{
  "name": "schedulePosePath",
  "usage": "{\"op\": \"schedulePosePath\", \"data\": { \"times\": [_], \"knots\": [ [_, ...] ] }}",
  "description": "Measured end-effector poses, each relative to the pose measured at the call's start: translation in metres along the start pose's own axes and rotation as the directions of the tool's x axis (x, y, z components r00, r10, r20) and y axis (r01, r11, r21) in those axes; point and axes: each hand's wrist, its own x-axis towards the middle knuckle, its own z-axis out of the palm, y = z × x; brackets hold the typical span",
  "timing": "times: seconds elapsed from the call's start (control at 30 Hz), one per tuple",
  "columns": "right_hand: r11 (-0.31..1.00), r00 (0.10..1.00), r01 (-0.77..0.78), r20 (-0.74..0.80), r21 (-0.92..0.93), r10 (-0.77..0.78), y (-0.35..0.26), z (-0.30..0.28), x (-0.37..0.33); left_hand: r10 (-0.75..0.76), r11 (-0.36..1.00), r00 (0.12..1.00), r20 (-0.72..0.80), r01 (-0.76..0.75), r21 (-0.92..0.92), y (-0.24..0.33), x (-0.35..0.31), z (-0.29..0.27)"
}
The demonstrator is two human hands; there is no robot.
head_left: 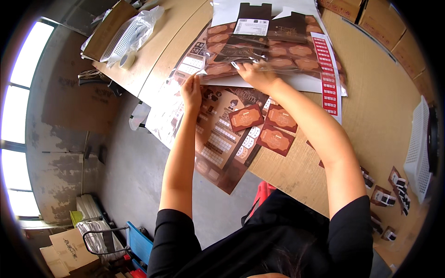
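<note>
A large clear plastic bag (296,73) lies at the far side of the table, over brown printed card sheets (303,51) and dark brown die-cut card pieces (248,44), one bearing a white label. My left hand (191,94) pinches the near left corner of the bag's film. At the middle of the near edge, my right hand (258,76) has its fingers closed on the film, partly hidden by glare. Below my hands are a brown printed sheet (215,134) and small reddish-brown cards, among them one card (245,117) lying tilted on the sheet.
A red-and-white sticker strip (327,74) lies right of the bag. A white basket (419,148) and small dark packets (384,198) sit at the right. Cartons (384,23) line the far right. Tape (126,60) rests at the left near a perforated tray. A blue trolley (139,243) stands on the floor.
</note>
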Motion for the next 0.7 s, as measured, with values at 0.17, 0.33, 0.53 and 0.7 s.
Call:
{"op": "schedulePosePath", "data": {
  "times": [0.17,0.33,0.53,0.7],
  "knots": [
    [0.988,0.990,0.126,-0.049,-0.095,-0.131,0.023,-0.015,-0.003,0.181,0.946,0.982,0.047,-0.187,0.265,0.022,-0.008,0.005],
    [0.997,0.998,0.028,-0.062,-0.075,-0.033,0.012,-0.005,-0.006,0.050,0.969,0.984,0.174,-0.090,0.228,0.024,-0.006,0.009],
    [1.000,0.986,-0.011,-0.168,-0.012,0.009,-0.006,-0.010,0.002,0.023,1.000,0.981,0.192,-0.024,0.007,0.026,-0.006,0.007],
    [1.000,0.963,-0.014,-0.268,0.001,0.014,0.002,-0.010,-0.001,0.021,0.999,0.985,0.172,-0.014,-0.042,0.020,0.002,0.007]
  ]
}}
